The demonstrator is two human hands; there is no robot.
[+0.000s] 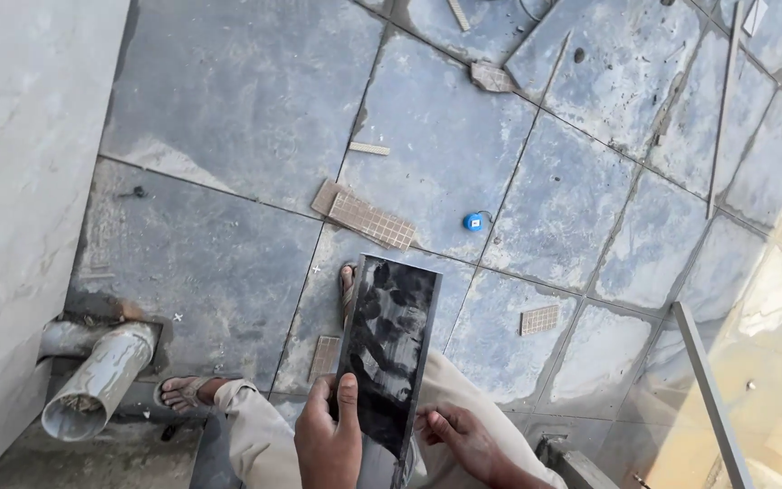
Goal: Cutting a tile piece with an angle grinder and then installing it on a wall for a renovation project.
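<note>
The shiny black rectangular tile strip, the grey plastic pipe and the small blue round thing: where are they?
Shiny black rectangular tile strip (387,344): head view, middle of its glossy face.
Grey plastic pipe (101,376): head view, its curved side.
Small blue round thing (473,222): head view, its centre.

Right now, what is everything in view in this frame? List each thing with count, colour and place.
black tile strip: one, glossy black with grey smears, centre foreground, held upright
floor tiles: many, dusty grey-blue, across the floor
tile offcuts: several, tan with grid backing, scattered mid-floor
blue round object: one, blue, on the floor right of centre
pipe: one, grey, open-ended, lower left by the wall
wall: one, pale grey, left edge
metal bar: one, grey, lower right
sandalled feet: two, lower left and behind the strip
left hand: grips the strip's lower left edge
right hand: touches the strip's lower right edge
</note>
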